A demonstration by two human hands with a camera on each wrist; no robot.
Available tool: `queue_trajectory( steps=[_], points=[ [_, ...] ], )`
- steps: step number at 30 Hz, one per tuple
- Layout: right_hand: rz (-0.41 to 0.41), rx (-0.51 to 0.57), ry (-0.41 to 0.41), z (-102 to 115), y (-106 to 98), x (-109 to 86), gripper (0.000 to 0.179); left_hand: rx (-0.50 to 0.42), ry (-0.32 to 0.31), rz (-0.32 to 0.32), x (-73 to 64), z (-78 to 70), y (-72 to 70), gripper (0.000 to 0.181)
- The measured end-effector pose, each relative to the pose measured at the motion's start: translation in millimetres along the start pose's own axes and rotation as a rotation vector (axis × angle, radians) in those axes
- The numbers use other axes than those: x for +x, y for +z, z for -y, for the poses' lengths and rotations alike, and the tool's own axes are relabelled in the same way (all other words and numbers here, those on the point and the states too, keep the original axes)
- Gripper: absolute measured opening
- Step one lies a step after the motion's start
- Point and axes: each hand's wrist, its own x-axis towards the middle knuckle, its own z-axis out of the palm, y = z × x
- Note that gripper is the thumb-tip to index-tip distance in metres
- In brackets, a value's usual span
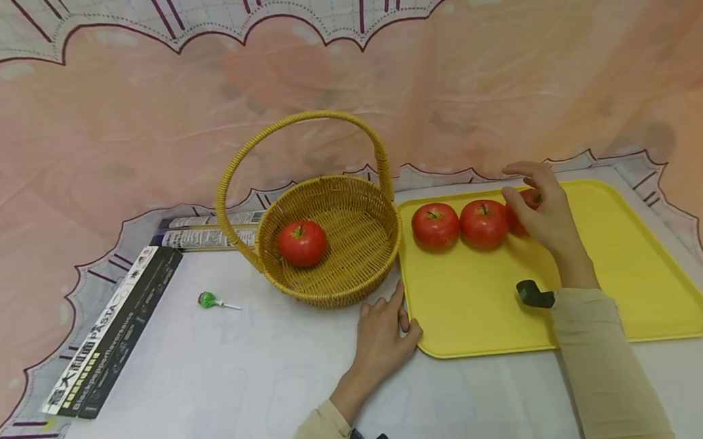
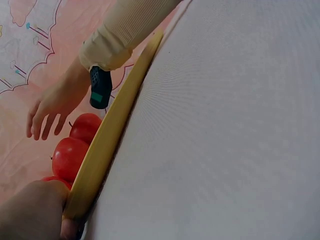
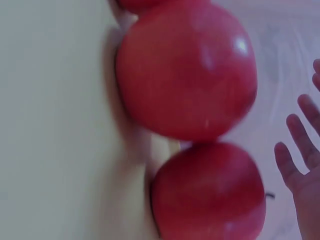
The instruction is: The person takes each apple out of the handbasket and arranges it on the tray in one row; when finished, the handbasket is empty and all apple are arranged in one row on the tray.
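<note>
My left hand (image 1: 384, 333) pinches the left rim of a yellow tray (image 1: 480, 306), thumb over the edge and the index finger stretched along it. On the tray's far left stand red apples in a row: one at the left end (image 1: 435, 227), another in the middle (image 1: 484, 224), and a third (image 1: 531, 200) partly hidden by my right hand (image 1: 543, 209). That right hand hovers over the third apple with its fingers spread and loosely bent, holding nothing. In the left wrist view, the right hand (image 2: 52, 110) hangs above the row with a gap between.
Left of the tray stands a woven basket (image 1: 361, 273) with a tall handle and one red apple (image 1: 302, 243) inside. A green lollipop (image 1: 208, 299), a black pasta box (image 1: 114, 331) and clear packs with printed labels (image 1: 206, 239) lie farther left. A patterned cloth (image 1: 138, 139) hangs behind.
</note>
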Motion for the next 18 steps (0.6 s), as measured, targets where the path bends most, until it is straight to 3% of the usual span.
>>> queue_trajectory(
  steps=[9,18],
  points=[
    [0.125,0.073,-0.135,16,22,6.4,0.035,-0.012,0.002,0.000,0.1,0.9,-1.0,0.065],
    [0.264,0.127,-0.074,32,43,7.5,0.034,-0.008,0.012,0.011,-0.7,2.3,-0.2,0.066]
  ],
)
